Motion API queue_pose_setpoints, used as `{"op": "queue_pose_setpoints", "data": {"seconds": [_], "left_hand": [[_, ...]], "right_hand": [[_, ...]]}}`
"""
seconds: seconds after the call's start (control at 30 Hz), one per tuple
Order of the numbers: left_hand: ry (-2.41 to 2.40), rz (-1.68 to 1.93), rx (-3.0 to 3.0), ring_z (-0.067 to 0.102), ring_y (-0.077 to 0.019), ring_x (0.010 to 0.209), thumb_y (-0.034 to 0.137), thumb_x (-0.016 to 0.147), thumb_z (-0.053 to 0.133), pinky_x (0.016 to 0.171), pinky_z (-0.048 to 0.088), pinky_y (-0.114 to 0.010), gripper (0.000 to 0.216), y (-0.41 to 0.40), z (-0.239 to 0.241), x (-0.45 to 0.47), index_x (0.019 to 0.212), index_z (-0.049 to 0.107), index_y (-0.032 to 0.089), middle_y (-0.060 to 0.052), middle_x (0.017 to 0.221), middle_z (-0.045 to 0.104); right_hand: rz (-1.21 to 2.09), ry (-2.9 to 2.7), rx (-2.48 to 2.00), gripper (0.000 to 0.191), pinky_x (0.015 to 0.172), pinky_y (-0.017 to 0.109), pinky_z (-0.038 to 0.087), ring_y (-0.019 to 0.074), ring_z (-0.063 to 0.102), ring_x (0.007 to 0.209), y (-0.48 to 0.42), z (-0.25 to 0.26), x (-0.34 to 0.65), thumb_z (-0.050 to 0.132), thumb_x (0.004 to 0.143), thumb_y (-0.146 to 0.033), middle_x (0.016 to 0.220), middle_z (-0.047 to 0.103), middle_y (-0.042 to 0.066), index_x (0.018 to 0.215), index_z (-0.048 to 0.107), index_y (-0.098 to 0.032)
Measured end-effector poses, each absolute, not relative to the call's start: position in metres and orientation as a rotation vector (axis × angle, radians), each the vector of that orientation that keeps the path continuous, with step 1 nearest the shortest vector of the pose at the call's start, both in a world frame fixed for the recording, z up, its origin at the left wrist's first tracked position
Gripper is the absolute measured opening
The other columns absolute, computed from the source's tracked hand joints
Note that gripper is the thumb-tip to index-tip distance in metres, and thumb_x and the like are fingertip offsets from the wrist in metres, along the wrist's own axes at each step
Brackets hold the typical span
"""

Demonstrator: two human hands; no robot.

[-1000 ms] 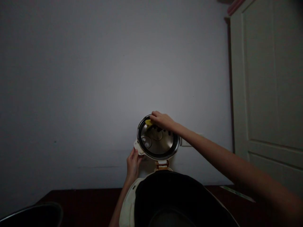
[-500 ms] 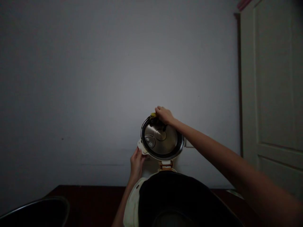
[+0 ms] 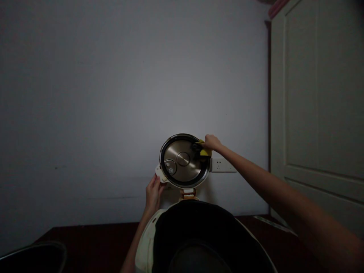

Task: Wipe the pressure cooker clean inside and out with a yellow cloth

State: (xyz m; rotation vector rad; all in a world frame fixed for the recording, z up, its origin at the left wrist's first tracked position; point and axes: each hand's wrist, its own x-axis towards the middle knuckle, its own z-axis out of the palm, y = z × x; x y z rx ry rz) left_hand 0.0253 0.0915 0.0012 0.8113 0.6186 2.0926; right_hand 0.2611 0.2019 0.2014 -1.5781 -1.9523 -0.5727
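Observation:
A white rice cooker [image 3: 145, 242] stands before me with its lid [image 3: 182, 172] raised upright on the back hinge. The lid's inside is a round metal plate with a dark seal around it. My left hand [image 3: 153, 191] is closed on the white tab at the lid's left edge. At the upper right of the lid, my right hand [image 3: 212, 142] grips a yellow cloth [image 3: 205, 152] with dark parts, pressed against the rim and seal. Its fingers are partly hidden. The cooker's dark cavity [image 3: 196, 223] gapes open below.
A dark round pot [image 3: 34, 250] is partly in view at the lower left on the dark red tabletop [image 3: 99, 235]. Behind the lid is a pale wall with a power socket [image 3: 224, 165]. A white panelled door [image 3: 315, 94] rises at the right.
My right hand has slid with the cloth from the lid's top rim to its upper right side. My left hand stays on the tab. The view has turned slightly right.

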Motion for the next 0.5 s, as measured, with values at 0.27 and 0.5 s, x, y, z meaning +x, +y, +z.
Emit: {"op": "queue_pose_setpoints", "data": {"seconds": [0.27,0.5], "left_hand": [[0.618,2.098,0.83,0.066,-0.0187,0.095,0.022,0.08,0.064,0.093,0.048,-0.04,0.025,0.091,0.001,0.026,0.104,0.068,0.016,-0.009,0.108,0.068],[0.637,2.119,0.808,0.066,-0.0185,0.094,0.023,0.077,0.066,0.092,0.048,-0.039,0.027,0.096,-0.002,0.025,0.104,0.068,0.016,-0.009,0.103,0.069]], "right_hand": [[-0.502,-1.958,-1.63,0.029,0.059,0.027,0.042,0.0282,0.066,0.086,0.185,0.146,0.277,0.056,0.076,-0.02,0.095,0.069,0.021,0.099,0.067,-0.009],[-0.491,-2.091,-1.538,0.019,0.059,0.028,0.04,0.0267,0.066,0.083,0.144,0.084,0.271,0.056,0.076,-0.023,0.093,0.069,0.015,0.091,0.066,-0.016]]}}
